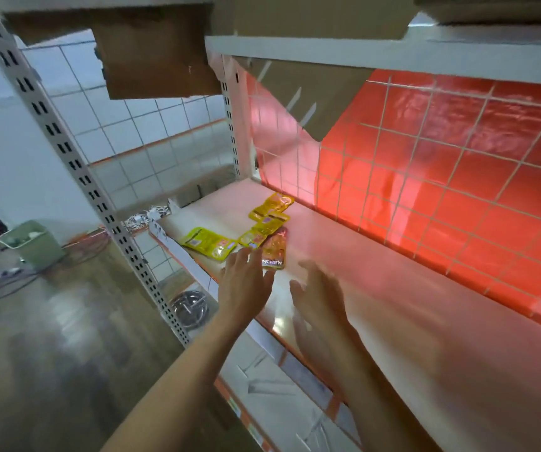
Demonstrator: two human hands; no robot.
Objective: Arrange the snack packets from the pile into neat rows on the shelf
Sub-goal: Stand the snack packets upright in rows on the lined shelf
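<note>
Surface: white metal shelf (344, 256), red-backed wire grid (458, 174) behind. The yellow and orange foil snack packets (262, 230) lie overlapped in a loose pile near its left end, unsorted. The left hand (246, 278) and right hand (318, 288) hover just before the pile, fingers straight, empty, apparently to gather it.

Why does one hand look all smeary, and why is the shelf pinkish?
Head view: the right hand is smeared by motion blur, the left hand looks sharper; the glossy red backing shows glare and tints the shelf pink.
</note>
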